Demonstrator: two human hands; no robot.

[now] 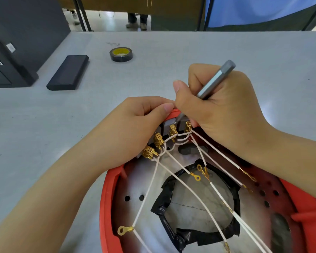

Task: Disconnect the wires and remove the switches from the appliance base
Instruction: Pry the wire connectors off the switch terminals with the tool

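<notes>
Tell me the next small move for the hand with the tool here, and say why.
Probably lever the screwdriver tip gently against the middle switch to free it from the red base. The right hand already holds the tip at the switch bodies, the left hand grips the rim beside them, and the brass connectors still sit on the terminals.

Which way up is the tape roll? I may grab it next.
Flat on its side: the tape roll lies on the table, yellow core facing up.
</notes>
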